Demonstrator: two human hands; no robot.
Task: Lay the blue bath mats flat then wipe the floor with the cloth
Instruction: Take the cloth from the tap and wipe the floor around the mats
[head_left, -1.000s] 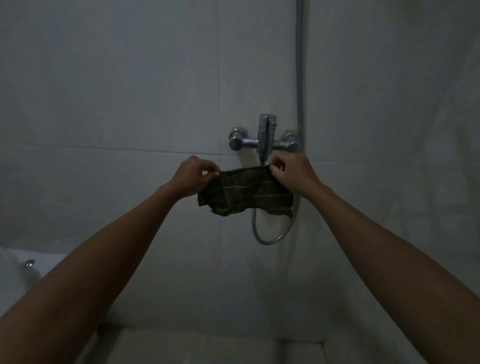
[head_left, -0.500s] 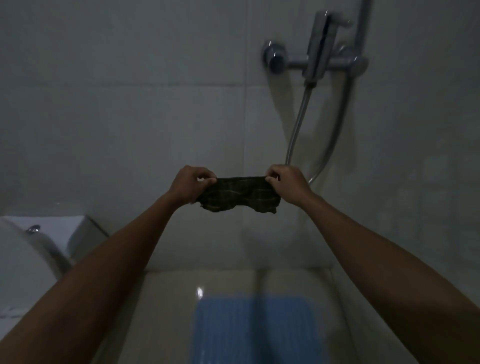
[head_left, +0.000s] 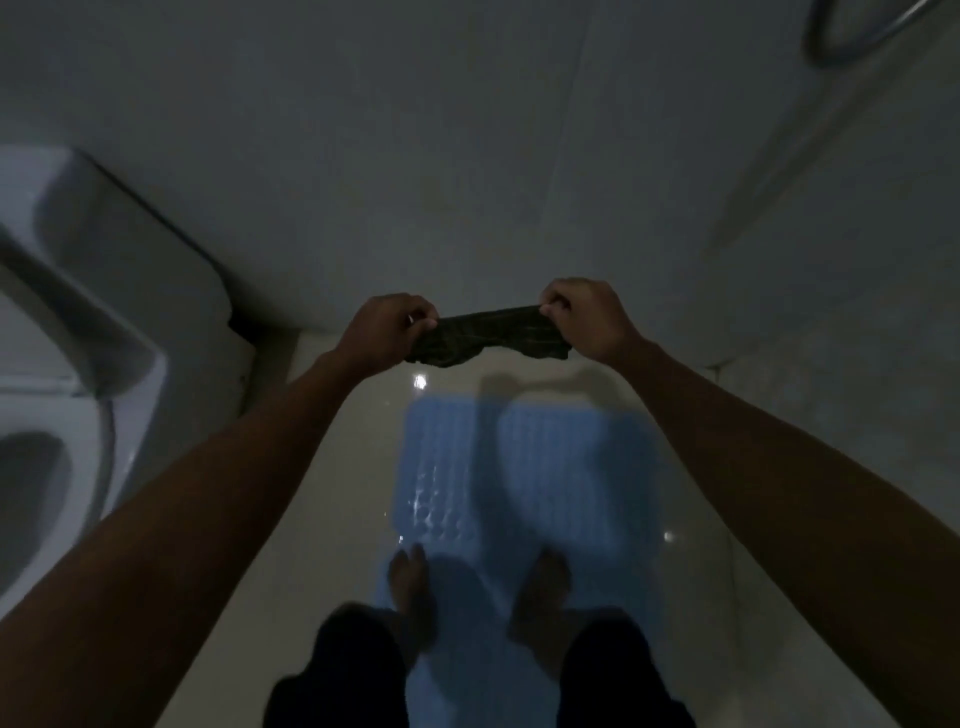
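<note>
A small dark cloth with a faint plaid pattern (head_left: 488, 335) is stretched out in the air between the two hands, held above the far end of the floor and in front of the pale tiled wall (head_left: 467, 156). The left hand (head_left: 384, 332) has its fingers curled into a tight grip, pinching the cloth's left end; the right hand (head_left: 584, 317) does the same at the right end, fingers bunched over the fabric. The cloth sags a little in the middle and hangs in loose folds below the upper edge.

Below the hands, a blue rubber bath mat with a bubbled texture (head_left: 524, 467) lies flat on the glossy cream floor (head_left: 337, 493), running from just beneath the cloth back toward the person. Two bare feet (head_left: 410, 582) stand on the near part of the mat, with dark trouser legs (head_left: 343, 670) above them. A few bright specks of light reflect on the wet-looking floor and mat.

A white toilet (head_left: 67, 338) sits at the left edge, its tank against the wall. A loop of metal shower hose (head_left: 826, 57) shows at the top right.
</note>
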